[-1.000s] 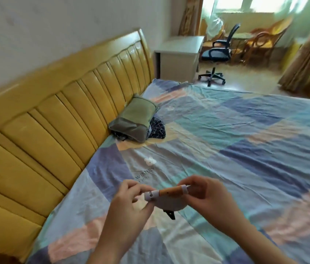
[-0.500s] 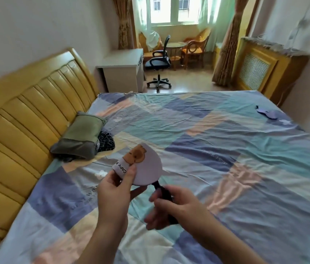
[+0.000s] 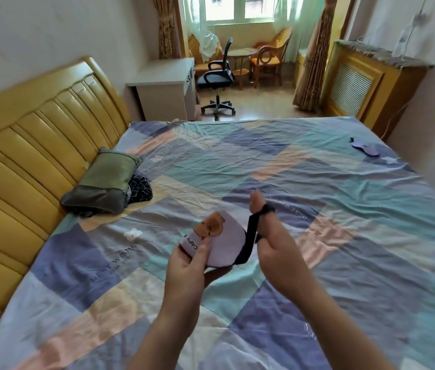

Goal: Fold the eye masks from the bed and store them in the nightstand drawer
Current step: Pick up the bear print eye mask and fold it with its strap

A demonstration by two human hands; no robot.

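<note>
Status: folding stage, first eye mask in hand.

The left hand (image 3: 184,265) is closed on the folded eye mask (image 3: 221,244), thumb pressed over the printed face and fingers behind it. The mask appears doubled over into a half-round shape, held in the air above the bed (image 3: 318,182), on the near side and closer to the headboard (image 3: 37,145) than to the foot edge.

The right hand (image 3: 278,244) is partly curled. Its thumb points up and the black strap (image 3: 253,231) runs from the mask's right edge up to the thumb and fingers, drawn taut. Judged from this, the strap is being gathered or wrapped around the folded mask; that step is not finished.

Remaining work, as far as the view shows:
- Secure the strap on the mask in hand.
- Collect and fold the second eye mask (image 3: 365,148), which lies flat and unfolded at the foot edge of the bed, well apart from the headboard and from both hands.
- Place the masks in the nightstand drawer. No nightstand is in view; the pale desk (image 3: 163,86) beyond the headboard's far end cannot be confirmed as it.

Nothing is stored yet, as far as can be seen.
</note>
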